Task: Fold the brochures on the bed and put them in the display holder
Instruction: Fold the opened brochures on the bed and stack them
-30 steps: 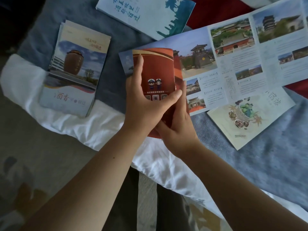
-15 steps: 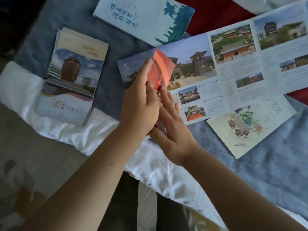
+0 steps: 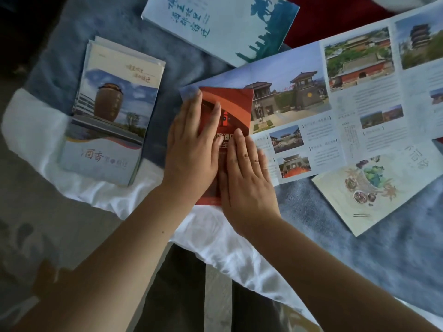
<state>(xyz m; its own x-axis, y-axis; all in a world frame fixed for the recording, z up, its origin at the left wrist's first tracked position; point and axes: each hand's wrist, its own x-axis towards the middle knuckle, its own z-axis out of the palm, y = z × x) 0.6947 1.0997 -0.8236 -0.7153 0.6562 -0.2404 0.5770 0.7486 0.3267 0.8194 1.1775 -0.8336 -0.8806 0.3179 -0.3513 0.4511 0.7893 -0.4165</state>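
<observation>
Pressing one red brochure flat, the left hand and right hand lie open-palmed, gripping nothing.

I've got both hands flat on the folded brochure, itself on the unfolded sheet's left end, stack left, two leaflets far and right.

My hands cover most of the red brochure, hiding its title. The long unfolded brochure runs off the right edge, its small print too blurred to read. The teal-printed leaflet is cut off at the top.
</observation>
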